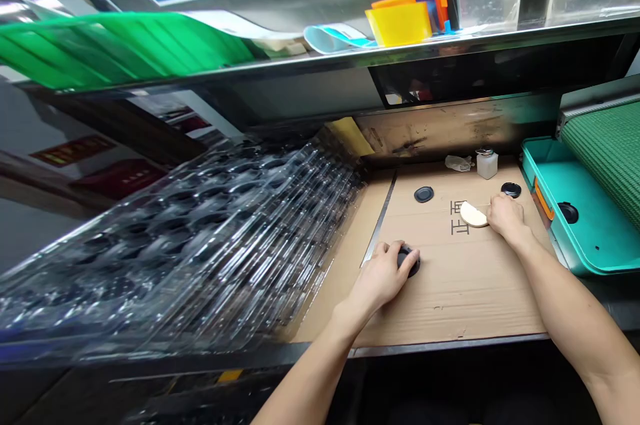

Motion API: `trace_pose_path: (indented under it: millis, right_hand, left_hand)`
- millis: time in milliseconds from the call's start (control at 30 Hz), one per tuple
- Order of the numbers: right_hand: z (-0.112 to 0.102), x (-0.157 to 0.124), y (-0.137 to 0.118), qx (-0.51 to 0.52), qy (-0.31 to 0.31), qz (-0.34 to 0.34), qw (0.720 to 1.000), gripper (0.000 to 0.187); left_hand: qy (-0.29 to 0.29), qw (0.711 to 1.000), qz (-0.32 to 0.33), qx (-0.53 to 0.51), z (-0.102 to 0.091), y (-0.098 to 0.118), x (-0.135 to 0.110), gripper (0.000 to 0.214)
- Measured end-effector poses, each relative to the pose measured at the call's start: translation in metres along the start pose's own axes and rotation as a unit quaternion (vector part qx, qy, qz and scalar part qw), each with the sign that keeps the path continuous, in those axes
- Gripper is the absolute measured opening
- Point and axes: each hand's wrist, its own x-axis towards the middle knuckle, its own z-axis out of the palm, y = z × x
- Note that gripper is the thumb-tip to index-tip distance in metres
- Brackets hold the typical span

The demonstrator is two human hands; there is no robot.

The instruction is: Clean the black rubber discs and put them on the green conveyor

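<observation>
My left hand (384, 273) rests on the cardboard sheet (450, 292) with its fingers curled over a round black part (410, 260). My right hand (506, 215) lies further back on the right, fingers closed on a pale cream pad (473, 214). Two more round black parts lie on the cardboard, one (424, 194) at the middle back and one (511, 190) just behind my right hand.
A tilted stack of clear plastic trays (210, 238) holding black parts fills the left. A teal tray (565, 178) with another black part (568, 212) sits at the right under a green conveyor belt (607, 145). A small white bottle (487, 164) stands at the back.
</observation>
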Motion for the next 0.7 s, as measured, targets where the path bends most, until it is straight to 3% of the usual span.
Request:
trace_pose_path:
  millis: [100,300,433,500,567,633,700]
  right_hand:
    - [0.0,-0.002,-0.002,0.01,0.0,0.006,1.0,0.034]
    - [-0.001,-0.002,-0.004,0.035,-0.013,0.005,0.999,0.036]
    - [0.003,0.0,-0.003,0.066,-0.004,0.007,0.998,0.037]
    - [0.006,-0.001,-0.004,0.083,0.007,0.006,0.996,0.036]
    - [0.006,-0.002,-0.007,0.098,0.02,0.007,0.995,0.035]
    - [0.001,-0.003,-0.008,0.111,0.036,0.014,0.993,0.024]
    - [-0.011,-0.001,-0.003,0.129,0.055,0.03,0.99,0.027]
  left_hand:
    - [-0.032,0.997,-0.005,0.065,-0.008,0.007,-0.007,0.069]
    - [-0.068,0.992,0.023,0.102,-0.013,0.006,-0.01,0.056]
    - [-0.079,0.985,0.019,0.155,-0.024,0.018,-0.008,0.073]
    - [-0.032,0.984,0.066,0.16,-0.033,0.045,-0.001,0.077]
    - [0.038,0.976,0.166,0.136,-0.039,0.09,0.012,0.066]
    - [0.095,0.945,0.297,0.095,-0.038,0.15,0.03,0.053]
    - [0.101,0.908,0.403,0.062,-0.029,0.217,0.05,0.045]
